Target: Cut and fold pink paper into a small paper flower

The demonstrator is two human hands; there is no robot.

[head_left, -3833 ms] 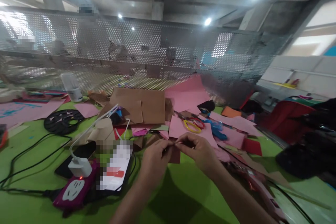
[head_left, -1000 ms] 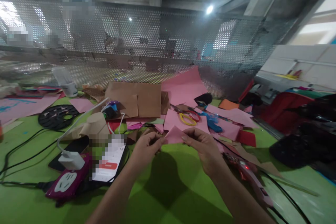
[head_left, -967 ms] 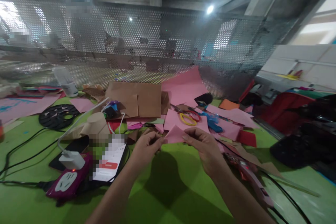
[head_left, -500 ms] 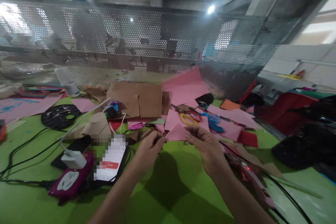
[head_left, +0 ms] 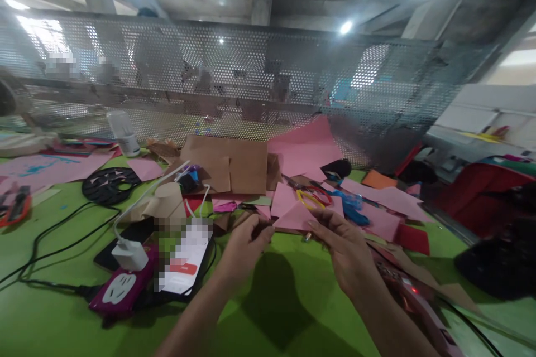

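A small folded piece of pink paper with a pointed top is held just above the green table. My right hand pinches its right side between thumb and fingers. At its left corner, the closed thumb and fingertips of my left hand meet the paper. Below the right fingertips lies a small shiny object, too small to name. Behind the paper are scissors with yellow and red handles on more pink sheets.
A brown cardboard box stands ahead, against a perforated metal screen. To the left are a phone, a purple power strip, cables and a black disc. A pink glue gun lies right, near a black object.
The view has shifted slightly, so the scene sits a little lower and further right. Both hands stay at the pink paper, which now looks flatter. The shiny object shows more clearly.
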